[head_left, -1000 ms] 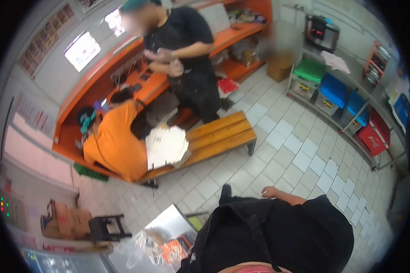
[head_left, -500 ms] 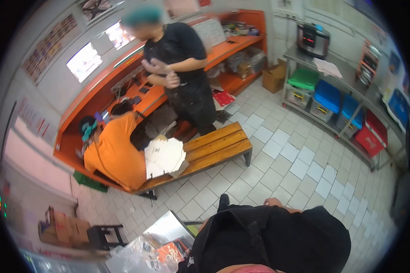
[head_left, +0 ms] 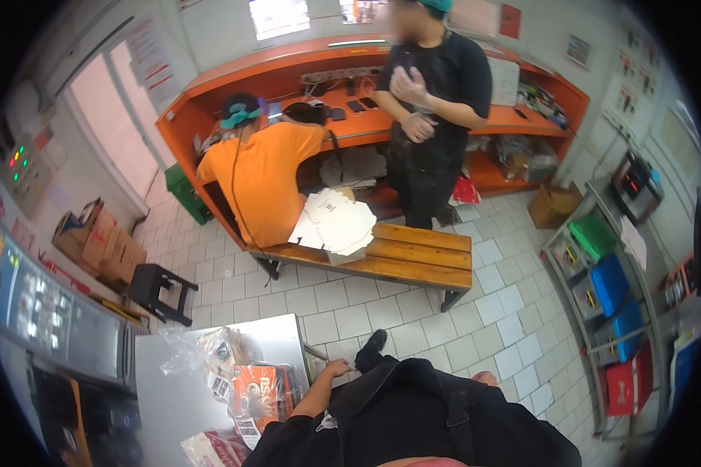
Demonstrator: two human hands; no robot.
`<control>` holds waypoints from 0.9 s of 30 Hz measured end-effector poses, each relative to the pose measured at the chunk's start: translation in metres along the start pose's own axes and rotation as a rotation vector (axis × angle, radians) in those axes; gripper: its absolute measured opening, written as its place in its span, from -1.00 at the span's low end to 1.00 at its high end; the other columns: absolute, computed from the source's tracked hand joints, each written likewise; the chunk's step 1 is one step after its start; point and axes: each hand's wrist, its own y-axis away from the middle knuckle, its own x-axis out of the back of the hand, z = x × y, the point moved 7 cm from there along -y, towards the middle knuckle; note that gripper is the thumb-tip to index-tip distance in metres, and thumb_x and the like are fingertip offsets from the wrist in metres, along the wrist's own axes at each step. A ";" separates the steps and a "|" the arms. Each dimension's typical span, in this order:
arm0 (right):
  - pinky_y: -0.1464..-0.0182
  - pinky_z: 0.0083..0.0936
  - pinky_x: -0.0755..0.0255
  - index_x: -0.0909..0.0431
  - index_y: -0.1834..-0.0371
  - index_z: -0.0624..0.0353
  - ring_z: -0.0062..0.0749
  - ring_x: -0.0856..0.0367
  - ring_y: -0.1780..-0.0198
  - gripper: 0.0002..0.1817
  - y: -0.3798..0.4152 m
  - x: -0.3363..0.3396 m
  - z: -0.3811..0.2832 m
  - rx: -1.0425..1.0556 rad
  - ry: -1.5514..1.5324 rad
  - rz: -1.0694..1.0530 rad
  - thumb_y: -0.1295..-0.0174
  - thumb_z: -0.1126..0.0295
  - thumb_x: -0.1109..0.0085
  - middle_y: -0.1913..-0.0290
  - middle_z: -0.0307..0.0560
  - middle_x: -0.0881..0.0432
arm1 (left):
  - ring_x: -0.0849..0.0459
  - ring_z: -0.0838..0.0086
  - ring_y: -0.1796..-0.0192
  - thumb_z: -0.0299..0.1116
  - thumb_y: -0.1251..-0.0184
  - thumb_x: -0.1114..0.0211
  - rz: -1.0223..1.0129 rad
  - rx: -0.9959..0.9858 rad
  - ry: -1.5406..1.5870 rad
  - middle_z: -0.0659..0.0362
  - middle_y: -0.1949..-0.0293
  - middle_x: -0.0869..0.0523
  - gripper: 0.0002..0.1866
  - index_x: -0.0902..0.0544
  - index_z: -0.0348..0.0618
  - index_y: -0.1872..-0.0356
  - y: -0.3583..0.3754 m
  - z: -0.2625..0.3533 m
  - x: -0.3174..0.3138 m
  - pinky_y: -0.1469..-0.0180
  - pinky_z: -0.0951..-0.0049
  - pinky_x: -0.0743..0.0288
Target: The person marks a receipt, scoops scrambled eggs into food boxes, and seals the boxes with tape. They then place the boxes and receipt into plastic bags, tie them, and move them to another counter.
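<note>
My left hand (head_left: 336, 367) hangs beside the right edge of the metal table (head_left: 160, 381), next to my black shoe (head_left: 371, 350). Its fingers look loosely extended, with no object visible in them. Only a small part of my right hand (head_left: 484, 378) shows past my black apron (head_left: 413, 412); its fingers are hidden. On the metal table, nearest my left arm, lie plastic-wrapped packages, among them an orange one (head_left: 258, 389) and a red-and-white one (head_left: 214, 451).
A wooden bench (head_left: 420, 253) holds white cardboard sheets (head_left: 343, 226). A person in orange sits there; another in black stands behind it, at an orange counter (head_left: 288, 66). A black stool (head_left: 163, 288) is left. A metal rack (head_left: 572, 311) with lidded bins stands right.
My view has swung left, bringing more of the metal table and packages into sight. My left hand has come into view. The standing person still holds both gloved hands before the chest.
</note>
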 end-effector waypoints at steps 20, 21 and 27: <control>0.45 -0.54 -0.42 -0.63 0.48 0.15 -0.54 -0.58 0.51 -0.66 -0.010 -0.180 -0.395 0.774 -0.044 -1.023 -0.22 0.15 0.01 0.50 -0.19 -0.66 | -0.44 0.24 -0.04 -0.24 -0.09 -0.20 1.220 0.230 -0.248 0.11 0.16 -0.56 -0.77 -0.59 -0.15 0.30 0.128 0.065 0.236 -0.10 0.05 -0.18; 0.43 -0.53 -0.40 -0.58 0.58 0.16 -0.54 -0.54 0.54 -0.64 0.023 -0.154 -0.435 0.806 -0.119 -1.086 -0.23 0.16 0.02 0.58 -0.19 -0.61 | -0.43 0.25 -0.05 -0.21 -0.10 -0.19 1.183 0.280 -0.218 0.12 0.16 -0.56 -0.77 -0.59 -0.15 0.34 0.129 0.069 0.239 -0.07 0.03 -0.18; 0.20 -0.43 -0.42 -0.50 0.04 0.06 -0.47 -0.55 0.20 -0.65 0.128 -0.168 -0.595 0.724 -0.378 -1.366 -0.25 0.10 0.02 0.20 -0.18 -0.63 | -0.40 0.29 -0.11 -0.12 -0.08 -0.22 1.147 0.421 -0.150 0.13 0.20 -0.55 -0.72 -0.58 -0.13 0.40 0.127 0.064 0.236 -0.01 0.00 -0.18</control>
